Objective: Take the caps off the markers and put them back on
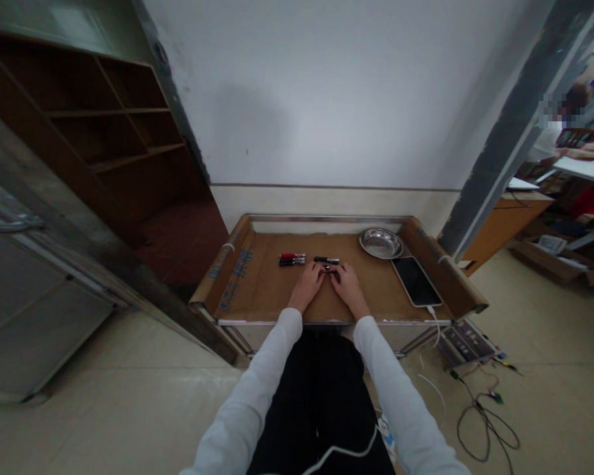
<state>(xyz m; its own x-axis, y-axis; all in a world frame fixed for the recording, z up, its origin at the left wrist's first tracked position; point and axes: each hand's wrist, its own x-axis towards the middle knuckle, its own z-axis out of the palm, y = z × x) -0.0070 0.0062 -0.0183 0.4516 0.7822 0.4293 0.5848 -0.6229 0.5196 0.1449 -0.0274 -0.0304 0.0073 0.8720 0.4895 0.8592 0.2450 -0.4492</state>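
My left hand [309,282] and my right hand [346,284] meet near the middle of the cardboard-covered table [277,297]. Between their fingertips is a small dark marker [328,268], mostly hidden by the fingers; both hands are closed on its ends. Just beyond them lies a black marker [327,260], set crosswise. To the left of my left hand, a red marker [292,255] and black markers [292,262] lie side by side, close together.
A shiny metal dish [381,243] sits at the back right. In front of it lies a phone [417,282] with a white cable [435,323] plugged in. Raised cardboard sides [228,264] flank the table. Electrical equipment [468,344] and cables are on the floor at right.
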